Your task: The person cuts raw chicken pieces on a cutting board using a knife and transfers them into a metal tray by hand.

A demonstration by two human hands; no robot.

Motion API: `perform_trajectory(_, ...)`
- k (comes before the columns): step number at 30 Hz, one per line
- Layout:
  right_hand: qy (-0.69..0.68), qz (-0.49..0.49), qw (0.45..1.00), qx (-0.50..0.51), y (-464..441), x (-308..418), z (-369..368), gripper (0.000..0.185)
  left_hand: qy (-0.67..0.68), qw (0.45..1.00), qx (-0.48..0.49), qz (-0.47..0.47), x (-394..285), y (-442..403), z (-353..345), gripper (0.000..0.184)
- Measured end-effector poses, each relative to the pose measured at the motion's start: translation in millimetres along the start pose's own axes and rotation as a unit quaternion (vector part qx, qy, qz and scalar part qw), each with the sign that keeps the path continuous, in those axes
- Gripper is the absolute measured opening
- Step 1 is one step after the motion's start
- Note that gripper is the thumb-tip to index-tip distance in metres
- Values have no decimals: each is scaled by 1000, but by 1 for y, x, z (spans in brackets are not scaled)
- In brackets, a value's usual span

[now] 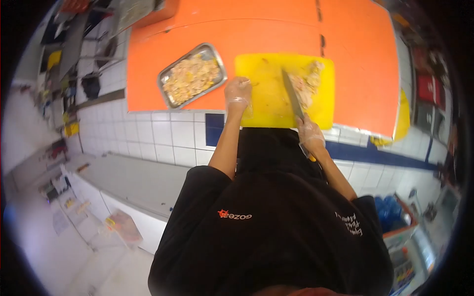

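A clear plastic glove covers my left hand (238,91), its fingers curled closed at the left edge of the yellow cutting board (269,111); what they hold, if anything, cannot be made out. My right hand (311,133), also gloved, is closed round the handle of a large knife (292,93) near the board's front edge. The blade points away from me over the board. Pale chopped meat (306,89) lies just right of the blade. Left of my left hand, a metal tray (224,74) holds many small chopped pieces (190,79).
The board and tray rest on an orange table (365,64). A metal container (136,12) stands at its far left. Yellow material (404,118) hangs by the right edge. Behind on the left is a long grey surface (138,182); blue bags (387,212) lie at lower right.
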State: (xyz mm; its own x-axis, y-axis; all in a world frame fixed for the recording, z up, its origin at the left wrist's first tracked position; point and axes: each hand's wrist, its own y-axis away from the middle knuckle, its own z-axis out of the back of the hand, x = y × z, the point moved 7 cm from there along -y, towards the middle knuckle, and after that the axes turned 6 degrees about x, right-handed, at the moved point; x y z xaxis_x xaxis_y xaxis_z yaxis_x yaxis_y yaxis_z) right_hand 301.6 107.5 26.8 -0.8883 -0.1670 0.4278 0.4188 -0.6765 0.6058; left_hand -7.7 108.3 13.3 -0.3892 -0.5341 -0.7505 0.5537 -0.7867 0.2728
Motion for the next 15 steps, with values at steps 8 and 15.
perform_trajectory(8,59,64,993,-80,-49,9,-24,48,-22,984,-149,-100,-24,-58,164,42)
perform_trajectory(15,214,222,906,-290,-93,9,-26,38,-27,957,-235,-165,33,70,244,59)
